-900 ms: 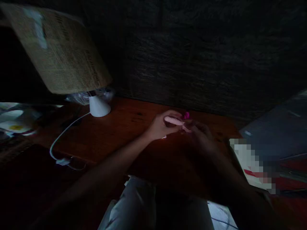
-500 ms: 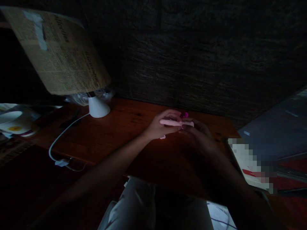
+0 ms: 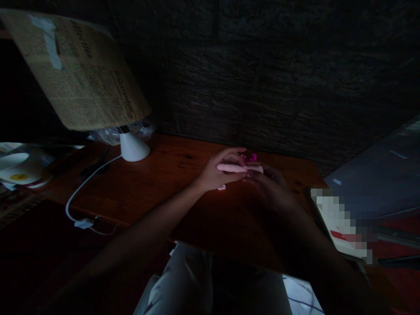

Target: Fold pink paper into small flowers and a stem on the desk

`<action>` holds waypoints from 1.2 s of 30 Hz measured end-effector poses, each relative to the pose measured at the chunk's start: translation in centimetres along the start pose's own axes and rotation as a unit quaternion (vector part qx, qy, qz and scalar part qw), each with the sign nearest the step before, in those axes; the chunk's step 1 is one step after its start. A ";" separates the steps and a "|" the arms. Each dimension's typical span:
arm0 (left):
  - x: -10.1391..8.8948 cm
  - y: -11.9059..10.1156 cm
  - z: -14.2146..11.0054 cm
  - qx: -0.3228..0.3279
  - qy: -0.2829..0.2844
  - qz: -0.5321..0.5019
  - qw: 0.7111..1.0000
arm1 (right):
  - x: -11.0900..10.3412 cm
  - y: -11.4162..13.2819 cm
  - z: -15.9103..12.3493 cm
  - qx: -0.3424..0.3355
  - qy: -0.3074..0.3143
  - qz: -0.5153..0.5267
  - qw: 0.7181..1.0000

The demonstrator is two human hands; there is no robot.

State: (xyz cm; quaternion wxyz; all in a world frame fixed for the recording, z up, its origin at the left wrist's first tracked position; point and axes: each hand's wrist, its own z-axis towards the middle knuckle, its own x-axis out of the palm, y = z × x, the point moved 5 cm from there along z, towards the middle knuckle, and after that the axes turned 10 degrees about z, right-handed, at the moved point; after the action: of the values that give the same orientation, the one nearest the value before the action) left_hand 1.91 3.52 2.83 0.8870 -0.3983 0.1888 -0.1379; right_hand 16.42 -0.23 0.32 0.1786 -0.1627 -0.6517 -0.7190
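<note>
The pink piece (image 3: 231,168) lies between thumb and fingers of the grasping left hand (image 3: 215,172).

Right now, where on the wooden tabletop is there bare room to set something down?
The wooden tabletop is bare between the white lamp base and the left hand, with a smaller patch right of the right hand. It is crowded around the pink piece and magenta bits, and far left by the white cup.

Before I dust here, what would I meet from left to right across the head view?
White cup with yellow mark, white cone-shaped lamp base, bare left hand, bare right hand, pale flat object with red patch.
</note>
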 end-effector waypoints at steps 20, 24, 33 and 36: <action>-0.2 -0.6 0.1 0.021 0.003 0.045 0.999 | -0.3 0.5 0.1 -0.017 0.003 0.016 1.000; -0.4 -0.8 0.2 -0.001 0.012 0.065 0.998 | -0.6 0.7 0.1 -0.020 -0.011 -0.009 1.000; 0.8 1.4 -0.1 -0.076 0.006 0.022 0.997 | -0.8 1.0 0.2 -0.034 -0.015 -0.014 0.999; 1.0 2.1 -0.1 -0.120 -0.002 -0.025 0.992 | -0.8 1.0 0.1 -0.032 -0.031 -0.018 0.999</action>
State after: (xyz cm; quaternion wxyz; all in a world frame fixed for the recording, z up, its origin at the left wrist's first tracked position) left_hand 2.96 4.43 0.99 0.8293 -0.5068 0.1924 -0.1358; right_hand 17.55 -0.21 0.85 0.1396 -0.1787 -0.6365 -0.7372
